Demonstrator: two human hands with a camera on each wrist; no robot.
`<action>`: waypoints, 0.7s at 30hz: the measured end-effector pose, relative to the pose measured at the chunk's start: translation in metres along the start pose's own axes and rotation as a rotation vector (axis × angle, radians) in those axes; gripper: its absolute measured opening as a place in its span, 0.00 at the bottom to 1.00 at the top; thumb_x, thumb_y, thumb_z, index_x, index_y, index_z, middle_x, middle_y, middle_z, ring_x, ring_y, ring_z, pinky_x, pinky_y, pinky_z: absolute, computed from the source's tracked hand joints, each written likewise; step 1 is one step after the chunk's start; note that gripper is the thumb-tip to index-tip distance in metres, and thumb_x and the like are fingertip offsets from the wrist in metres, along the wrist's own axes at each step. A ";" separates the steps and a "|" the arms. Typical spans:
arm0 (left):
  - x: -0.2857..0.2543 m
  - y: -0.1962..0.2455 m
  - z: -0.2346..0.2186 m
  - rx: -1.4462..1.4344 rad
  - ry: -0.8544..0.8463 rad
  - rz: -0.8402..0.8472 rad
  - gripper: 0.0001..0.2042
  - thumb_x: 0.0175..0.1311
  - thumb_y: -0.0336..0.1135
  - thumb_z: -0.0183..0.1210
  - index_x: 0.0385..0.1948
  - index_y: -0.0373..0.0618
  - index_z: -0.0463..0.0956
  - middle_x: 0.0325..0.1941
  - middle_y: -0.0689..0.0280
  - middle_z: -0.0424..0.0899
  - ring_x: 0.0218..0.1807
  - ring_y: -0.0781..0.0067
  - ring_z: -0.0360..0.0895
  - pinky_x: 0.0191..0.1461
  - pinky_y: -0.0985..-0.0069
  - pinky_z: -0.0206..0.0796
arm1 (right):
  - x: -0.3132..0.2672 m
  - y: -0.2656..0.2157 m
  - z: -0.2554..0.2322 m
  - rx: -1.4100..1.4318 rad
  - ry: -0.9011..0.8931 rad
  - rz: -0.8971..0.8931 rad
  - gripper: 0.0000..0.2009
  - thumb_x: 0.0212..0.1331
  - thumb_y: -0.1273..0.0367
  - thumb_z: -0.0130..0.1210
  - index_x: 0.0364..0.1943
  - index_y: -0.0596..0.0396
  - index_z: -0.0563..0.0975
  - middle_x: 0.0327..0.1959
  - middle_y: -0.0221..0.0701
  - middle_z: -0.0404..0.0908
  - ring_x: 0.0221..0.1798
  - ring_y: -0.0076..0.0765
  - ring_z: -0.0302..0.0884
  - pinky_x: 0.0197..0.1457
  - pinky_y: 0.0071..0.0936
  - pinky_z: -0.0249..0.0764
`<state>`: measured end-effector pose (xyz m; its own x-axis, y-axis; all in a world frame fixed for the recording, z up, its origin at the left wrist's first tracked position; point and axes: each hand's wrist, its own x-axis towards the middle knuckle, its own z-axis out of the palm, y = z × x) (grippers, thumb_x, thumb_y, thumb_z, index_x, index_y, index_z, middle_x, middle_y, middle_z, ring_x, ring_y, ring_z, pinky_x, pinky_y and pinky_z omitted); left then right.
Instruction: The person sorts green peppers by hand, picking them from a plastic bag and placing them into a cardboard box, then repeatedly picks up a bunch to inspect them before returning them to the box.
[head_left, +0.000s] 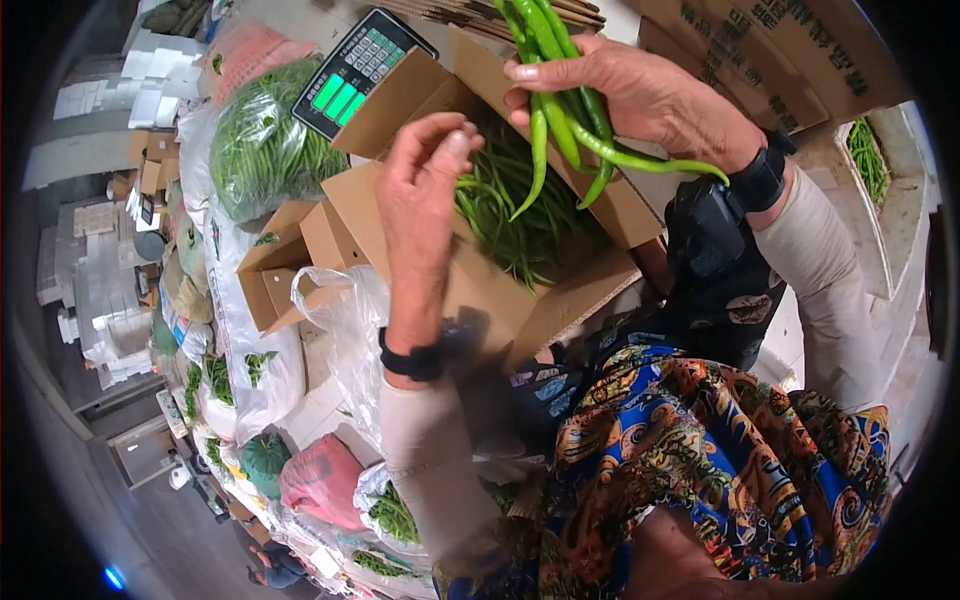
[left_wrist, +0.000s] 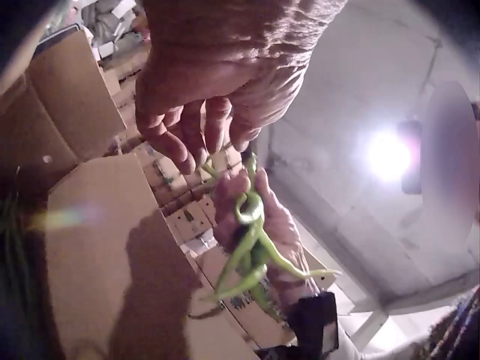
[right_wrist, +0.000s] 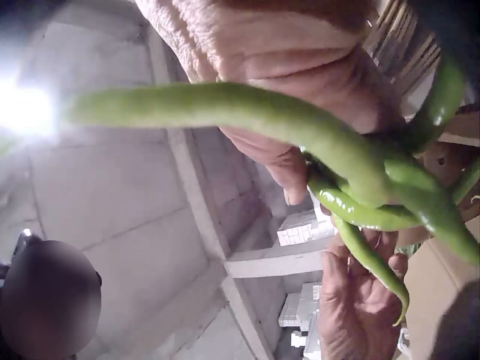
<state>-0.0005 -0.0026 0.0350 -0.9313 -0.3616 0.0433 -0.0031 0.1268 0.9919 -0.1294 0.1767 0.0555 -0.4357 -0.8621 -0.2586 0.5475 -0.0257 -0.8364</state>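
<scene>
In the head view my right hand grips a bunch of long green chili peppers, its thumb laid across them. The peppers hang down over an open cardboard box. Inside that box lies a heap of green chili peppers. My left hand is raised over the box's left side, fingers loosely bent with nothing held. In the left wrist view its fingertips are close to the upper ends of the bunch. The right wrist view shows the peppers large, partly hiding the right hand.
A scale with a lit green display stands behind the box. Left of it is a big clear bag of green peppers. A smaller open carton and a clear plastic bag lie at the left. A white crate stands at the right.
</scene>
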 end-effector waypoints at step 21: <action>-0.013 -0.016 0.019 -0.424 -0.130 -0.232 0.13 0.60 0.30 0.59 0.44 0.39 0.72 0.38 0.66 0.79 0.37 0.79 0.76 0.38 0.82 0.67 | 0.028 0.038 0.008 0.020 -0.028 0.029 0.11 0.58 0.70 0.56 0.42 0.63 0.74 0.33 0.35 0.79 0.33 0.31 0.78 0.38 0.29 0.76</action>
<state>0.0051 0.0175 0.0166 -0.9614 -0.2140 -0.1729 -0.0926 -0.3401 0.9358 -0.1151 0.1473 0.0205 -0.3997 -0.8763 -0.2690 0.5738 -0.0103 -0.8189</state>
